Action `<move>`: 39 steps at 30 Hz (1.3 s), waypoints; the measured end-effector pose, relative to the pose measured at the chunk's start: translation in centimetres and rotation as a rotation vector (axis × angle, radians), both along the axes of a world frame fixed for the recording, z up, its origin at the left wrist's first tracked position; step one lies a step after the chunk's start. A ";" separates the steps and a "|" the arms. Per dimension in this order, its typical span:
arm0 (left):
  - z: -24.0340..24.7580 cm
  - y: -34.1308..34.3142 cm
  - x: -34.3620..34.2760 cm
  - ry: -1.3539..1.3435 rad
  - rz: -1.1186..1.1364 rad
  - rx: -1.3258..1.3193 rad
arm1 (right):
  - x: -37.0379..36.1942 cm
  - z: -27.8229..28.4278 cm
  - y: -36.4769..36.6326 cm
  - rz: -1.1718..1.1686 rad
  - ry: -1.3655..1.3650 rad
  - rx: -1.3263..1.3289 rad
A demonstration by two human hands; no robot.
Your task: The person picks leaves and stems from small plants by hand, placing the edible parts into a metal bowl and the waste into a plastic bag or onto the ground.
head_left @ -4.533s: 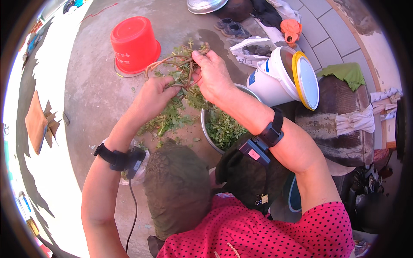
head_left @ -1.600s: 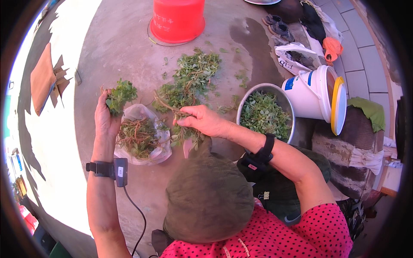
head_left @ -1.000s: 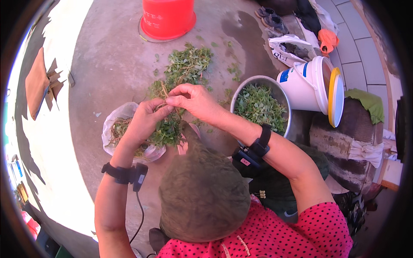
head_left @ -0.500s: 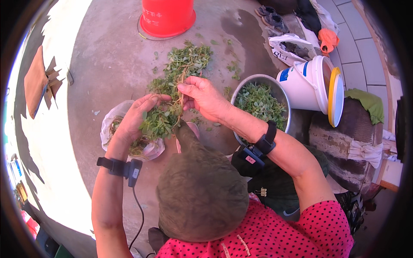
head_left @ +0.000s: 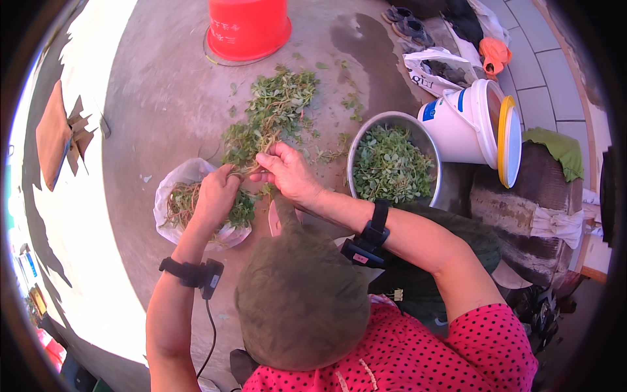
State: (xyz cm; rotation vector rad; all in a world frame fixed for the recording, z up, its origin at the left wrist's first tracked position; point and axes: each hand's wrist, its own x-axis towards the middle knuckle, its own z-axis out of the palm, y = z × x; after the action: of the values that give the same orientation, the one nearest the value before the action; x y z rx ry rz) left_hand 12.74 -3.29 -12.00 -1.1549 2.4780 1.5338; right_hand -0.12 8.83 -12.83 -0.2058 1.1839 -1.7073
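Over the concrete floor, my left hand [head_left: 219, 195] and my right hand [head_left: 289, 171] are close together, fingers pinched on a leafy green plant with brownish stems [head_left: 248, 171]. Its stems run between both sets of fingertips. Just beyond my hands lies a loose pile of the same greens [head_left: 279, 98]. Under and beside my left hand sits a white plastic bag [head_left: 191, 168], with stems and leaves [head_left: 183, 201] in it. To the right of my right hand stands a metal basin [head_left: 395, 115] holding picked leafy tips [head_left: 395, 163].
A red bucket [head_left: 248, 29] stands at the far side. On the right, a white bucket [head_left: 457, 124] with a yellow-rimmed lid [head_left: 508, 142] lies tilted beside the basin. Shoes [head_left: 411, 27] and a white bag [head_left: 437, 68] are behind it. Flattened cardboard [head_left: 53, 137] lies far left.
Both hands have moved nearer to me, the right one also leftward. The leafy bunch seen by my left hand is now lower, partly over the bag, and the stems stretch between my hands.
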 end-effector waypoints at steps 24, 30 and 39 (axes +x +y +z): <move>-0.5 4.7 -9.0 0.343 0.117 1.127 | -4.7 1.0 4.0 0.049 0.231 0.228; -2.8 3.7 -11.0 0.107 -0.388 0.397 | -13.9 5.4 14.3 0.142 0.602 0.575; -14.0 -3.7 -12.9 0.014 -0.133 -0.425 | -15.5 8.8 17.2 0.522 1.340 1.008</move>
State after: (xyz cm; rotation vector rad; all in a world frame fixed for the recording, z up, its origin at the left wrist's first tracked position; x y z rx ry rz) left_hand -0.16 -6.98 -25.95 -0.9862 2.9112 1.0135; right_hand -15.61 26.05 -4.07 -0.9876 2.4752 -0.1918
